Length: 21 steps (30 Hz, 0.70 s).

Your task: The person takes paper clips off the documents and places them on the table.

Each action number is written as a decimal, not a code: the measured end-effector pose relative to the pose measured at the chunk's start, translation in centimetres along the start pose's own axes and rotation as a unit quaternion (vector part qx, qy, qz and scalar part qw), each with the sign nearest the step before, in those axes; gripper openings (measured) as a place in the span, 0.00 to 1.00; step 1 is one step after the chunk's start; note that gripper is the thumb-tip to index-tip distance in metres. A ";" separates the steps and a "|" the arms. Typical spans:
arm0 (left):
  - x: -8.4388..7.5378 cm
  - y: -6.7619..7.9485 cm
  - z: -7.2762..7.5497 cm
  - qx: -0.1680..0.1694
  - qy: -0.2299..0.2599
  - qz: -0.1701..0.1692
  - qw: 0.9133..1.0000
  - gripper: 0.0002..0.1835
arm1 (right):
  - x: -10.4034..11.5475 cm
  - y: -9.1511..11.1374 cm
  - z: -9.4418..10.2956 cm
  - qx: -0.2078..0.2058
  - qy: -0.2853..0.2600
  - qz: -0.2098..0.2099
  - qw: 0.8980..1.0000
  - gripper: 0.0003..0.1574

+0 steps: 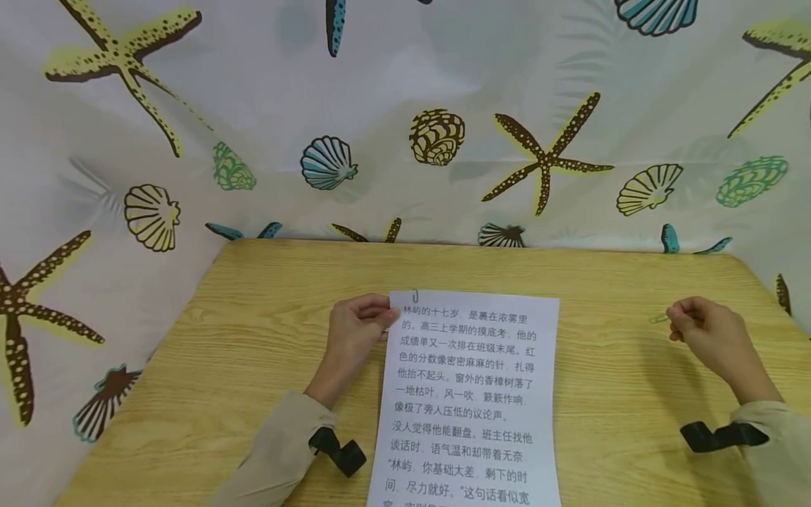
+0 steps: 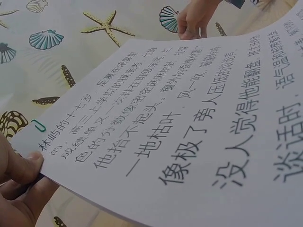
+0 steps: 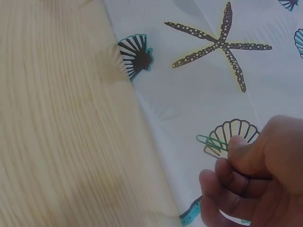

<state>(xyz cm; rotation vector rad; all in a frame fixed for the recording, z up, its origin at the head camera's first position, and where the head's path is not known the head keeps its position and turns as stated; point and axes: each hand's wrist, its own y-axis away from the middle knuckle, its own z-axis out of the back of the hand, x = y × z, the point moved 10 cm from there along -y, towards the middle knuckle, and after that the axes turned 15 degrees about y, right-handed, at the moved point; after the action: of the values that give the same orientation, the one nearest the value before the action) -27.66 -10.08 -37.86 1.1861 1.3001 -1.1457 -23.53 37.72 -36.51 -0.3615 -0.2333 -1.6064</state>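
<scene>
A sheet of paper (image 1: 472,394) printed with Chinese text is held up over the table, its upper left edge pinched between the thumb and fingers of my left hand (image 1: 362,331). Close to that grip, a green paper clip (image 2: 39,126) sits on the top edge of the sheet. Off to the right, my right hand (image 1: 716,334) pinches a second green paper clip (image 3: 212,142) between thumb and forefinger, one looped end sticking out toward the paper. In the left wrist view the right hand shows beyond the far edge of the sheet.
The wood-grain table (image 1: 266,303) spreads under both hands. A white cloth (image 1: 393,84) patterned with starfish and shells hangs behind the table and along its sides. Each wrist wears a black strap, the left strap (image 1: 338,451) lying near the paper's left edge.
</scene>
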 end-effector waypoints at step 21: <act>0.1 0.0 0.0 0.005 -0.001 -0.004 1.000 0.08 | -1.9 0.0 -2.9 0.058 0.039 -0.004 0.998 0.25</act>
<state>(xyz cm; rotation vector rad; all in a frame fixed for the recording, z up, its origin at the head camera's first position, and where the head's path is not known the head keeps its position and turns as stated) -27.71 -10.04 -37.93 1.1892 1.3000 -1.1598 -23.72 38.45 -39.93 -0.2088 -0.2675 -1.6040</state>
